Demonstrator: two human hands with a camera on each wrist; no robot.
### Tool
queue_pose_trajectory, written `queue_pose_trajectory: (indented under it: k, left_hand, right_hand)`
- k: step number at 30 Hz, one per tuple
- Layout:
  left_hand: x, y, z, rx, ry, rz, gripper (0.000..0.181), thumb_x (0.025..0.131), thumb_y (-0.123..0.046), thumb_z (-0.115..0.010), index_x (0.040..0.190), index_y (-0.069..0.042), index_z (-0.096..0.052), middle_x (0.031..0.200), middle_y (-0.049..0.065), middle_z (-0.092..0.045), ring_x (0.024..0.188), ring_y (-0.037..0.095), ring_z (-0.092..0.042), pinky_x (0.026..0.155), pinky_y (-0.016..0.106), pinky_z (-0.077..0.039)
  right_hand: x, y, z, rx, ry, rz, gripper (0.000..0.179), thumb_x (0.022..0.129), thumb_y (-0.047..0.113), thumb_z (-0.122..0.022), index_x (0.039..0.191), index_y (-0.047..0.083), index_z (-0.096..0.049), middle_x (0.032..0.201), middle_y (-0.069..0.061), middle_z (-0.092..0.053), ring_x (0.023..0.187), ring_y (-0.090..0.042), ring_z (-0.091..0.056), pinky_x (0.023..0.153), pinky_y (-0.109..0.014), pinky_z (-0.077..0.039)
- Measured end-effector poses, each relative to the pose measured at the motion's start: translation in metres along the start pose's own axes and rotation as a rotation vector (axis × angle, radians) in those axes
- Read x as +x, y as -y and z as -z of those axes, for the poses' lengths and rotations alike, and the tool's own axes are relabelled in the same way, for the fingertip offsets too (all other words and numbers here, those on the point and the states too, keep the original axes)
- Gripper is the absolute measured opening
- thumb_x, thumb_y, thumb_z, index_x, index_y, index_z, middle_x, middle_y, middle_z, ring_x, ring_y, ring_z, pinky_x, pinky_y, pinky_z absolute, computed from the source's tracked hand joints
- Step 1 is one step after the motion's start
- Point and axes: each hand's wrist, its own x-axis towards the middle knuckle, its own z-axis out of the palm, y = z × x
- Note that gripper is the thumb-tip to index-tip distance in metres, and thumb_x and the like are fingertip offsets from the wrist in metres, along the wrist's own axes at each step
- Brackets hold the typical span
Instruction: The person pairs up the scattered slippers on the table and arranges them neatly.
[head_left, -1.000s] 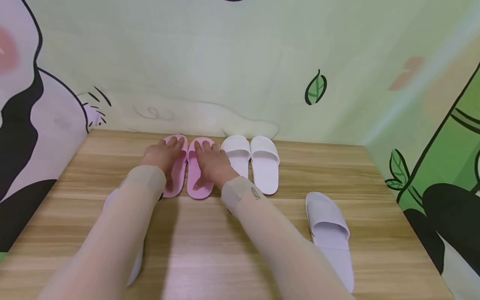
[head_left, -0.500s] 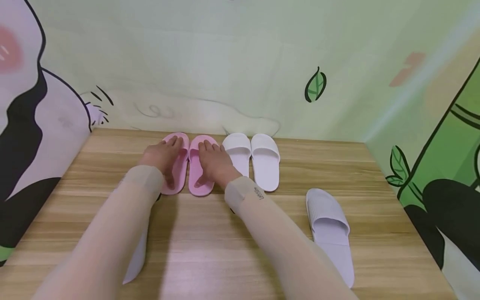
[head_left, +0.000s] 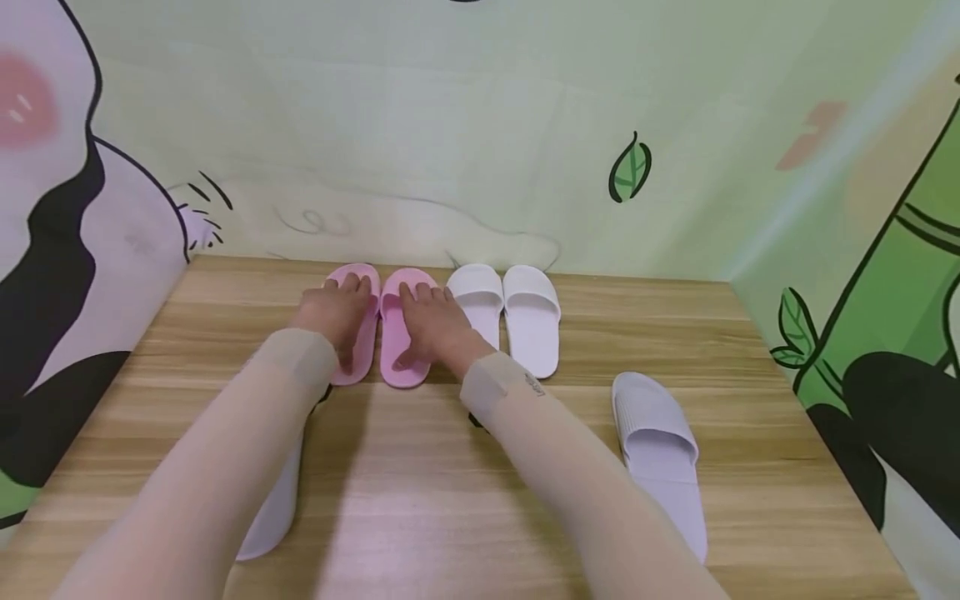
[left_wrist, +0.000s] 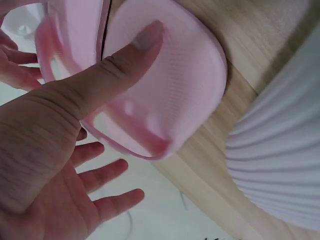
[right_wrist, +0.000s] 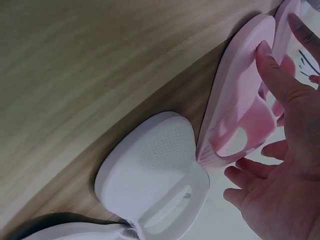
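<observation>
A pair of pink slippers stands side by side near the wall, toes toward it. My left hand [head_left: 335, 315] lies over the left pink slipper [head_left: 364, 350], fingers extended toward the strap; in the left wrist view its thumb [left_wrist: 132, 57] stretches across that slipper's footbed. Over the right pink slipper [head_left: 393, 333] is my right hand [head_left: 437, 327], fingers spread and thumb extended along the footbed in the right wrist view. Neither hand curls round a slipper; whether the fingertips touch is hard to tell. Right beside them stands a white pair, its left slipper [head_left: 474, 279] partly behind my right hand.
The right white slipper [head_left: 532, 337] stands by its mate. A pale lilac ribbed slipper [head_left: 660, 458] lies at front right. Another pale slipper [head_left: 273, 521] is mostly hidden under my left forearm. Painted wall [head_left: 420, 167] bounds the wooden surface [head_left: 420, 500] at the back.
Both hands stay over the pink slippers with almost no motion. The head view has shifted slightly; the slippers keep their arrangement.
</observation>
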Motion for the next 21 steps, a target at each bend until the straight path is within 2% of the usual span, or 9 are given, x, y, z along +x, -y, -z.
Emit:
queue_pose_trajectory:
  k: [6,10,14,21]
  left_hand:
    - [-0.003,-0.001,0.006,-0.101,0.067,0.037,0.129,0.067,-0.018,-0.098,0.161,0.01,-0.014,0.166,0.038,-0.013,0.146,0.064,-0.026,0.109,0.079,-0.036]
    - [-0.006,0.0,0.01,-0.152,0.073,0.035,0.128,0.07,-0.023,-0.096,0.162,0.008,-0.012,0.167,0.037,-0.01,0.148,0.064,-0.022,0.113,0.077,-0.032]
    - [-0.011,0.002,0.014,-0.182,0.068,0.007,0.128,0.072,-0.03,-0.095,0.163,0.006,-0.012,0.168,0.035,-0.009,0.15,0.063,-0.019,0.116,0.075,-0.03]
    - [-0.022,0.003,0.017,-0.169,0.055,-0.031,0.126,0.074,-0.045,-0.092,0.163,0.004,-0.016,0.17,0.031,-0.011,0.151,0.06,-0.02,0.119,0.073,-0.028]
  right_hand:
    - [-0.012,-0.006,0.005,0.073,0.027,0.023,0.117,0.085,0.059,-0.079,0.167,0.01,-0.012,0.174,-0.017,-0.015,0.16,-0.034,-0.02,0.132,-0.049,-0.017]
    - [-0.023,-0.013,0.011,0.114,0.024,0.04,0.111,0.089,0.057,-0.075,0.167,0.01,-0.013,0.174,-0.016,-0.015,0.16,-0.033,-0.021,0.132,-0.045,-0.019]
    - [-0.033,-0.018,0.018,0.137,0.021,0.05,0.107,0.091,0.055,-0.074,0.167,0.011,-0.014,0.174,-0.015,-0.017,0.157,-0.035,-0.028,0.13,-0.044,-0.025]
    - [-0.051,-0.029,0.029,0.166,0.022,0.071,0.107,0.09,0.053,-0.075,0.168,0.014,-0.013,0.173,-0.015,-0.02,0.155,-0.037,-0.032,0.126,-0.047,-0.033]
